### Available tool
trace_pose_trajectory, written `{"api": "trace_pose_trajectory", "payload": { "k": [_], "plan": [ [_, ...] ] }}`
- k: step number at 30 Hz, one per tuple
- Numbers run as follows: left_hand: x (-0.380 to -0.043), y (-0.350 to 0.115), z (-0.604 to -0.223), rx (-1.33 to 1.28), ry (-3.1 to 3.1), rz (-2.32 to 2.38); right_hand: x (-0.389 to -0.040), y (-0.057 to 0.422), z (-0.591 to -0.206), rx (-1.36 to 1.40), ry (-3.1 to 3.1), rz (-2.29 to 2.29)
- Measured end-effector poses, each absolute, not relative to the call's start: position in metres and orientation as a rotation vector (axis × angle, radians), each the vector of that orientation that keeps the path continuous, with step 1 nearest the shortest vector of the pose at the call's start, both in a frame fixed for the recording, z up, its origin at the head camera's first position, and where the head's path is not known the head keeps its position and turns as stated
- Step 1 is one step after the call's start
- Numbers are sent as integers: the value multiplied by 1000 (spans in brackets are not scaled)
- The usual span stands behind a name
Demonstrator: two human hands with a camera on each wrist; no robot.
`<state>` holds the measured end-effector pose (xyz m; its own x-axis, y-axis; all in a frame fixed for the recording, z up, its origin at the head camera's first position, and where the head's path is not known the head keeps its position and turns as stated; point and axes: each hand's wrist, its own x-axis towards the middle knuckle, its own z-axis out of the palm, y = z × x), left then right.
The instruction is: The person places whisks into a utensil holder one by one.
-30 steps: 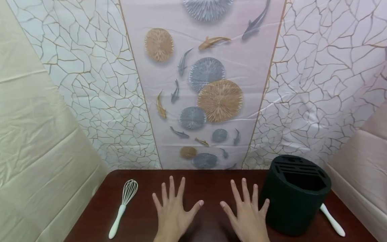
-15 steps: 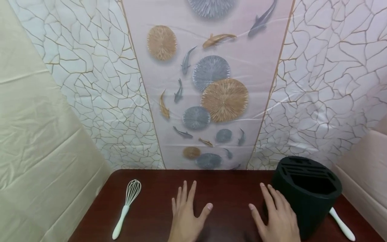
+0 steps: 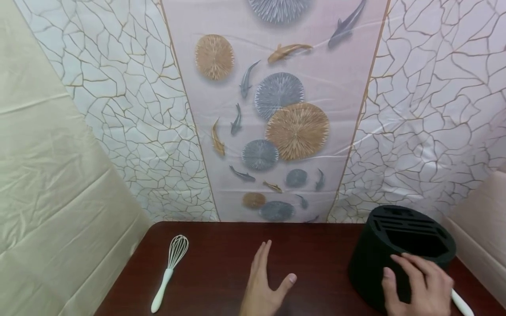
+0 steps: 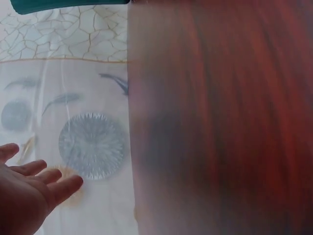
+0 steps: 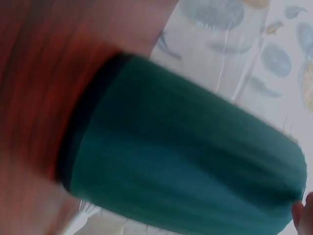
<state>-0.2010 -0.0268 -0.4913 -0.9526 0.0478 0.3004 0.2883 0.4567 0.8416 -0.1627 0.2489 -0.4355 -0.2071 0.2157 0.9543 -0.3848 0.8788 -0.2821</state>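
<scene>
A dark green knife block (image 3: 365, 263), round-sided with slots and a wide opening on top, stands upright at the table's right. My right hand (image 3: 424, 289) is in front of it, thumb apart and fingers loosely bent near its rim. In the right wrist view, the block's smooth side (image 5: 186, 147) fills much of the frame, with fingertips at its top end. My left hand (image 3: 262, 292) is over the table's middle, fingers extended and thumb spread, holding nothing. A whisk (image 3: 167, 281) with a pale green handle lies at the left.
A pale-handled utensil (image 3: 461, 303) lies right of the block, partly hidden. The dark red-brown table (image 3: 221, 263) meets a patterned cloth (image 3: 300, 175) at the back. Beige cloth walls (image 3: 51, 184) flank both sides.
My right hand has moved right, in front of the block, its fingers bending more. My left hand has shifted right and turned side-on. The view has swung slightly left.
</scene>
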Motion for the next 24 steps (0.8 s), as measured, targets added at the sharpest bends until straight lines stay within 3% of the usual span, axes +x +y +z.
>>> {"api": "trace_pose_trajectory", "payload": {
  "k": [15, 24],
  "plan": [
    [-199, 6, -495, -385, -2365, -1822, -169, 308, -426, -399, -1803, 885],
    [-198, 21, -497, -385, -2418, -1857, -186, 335, -434, -459, -1934, 1309]
  ]
}}
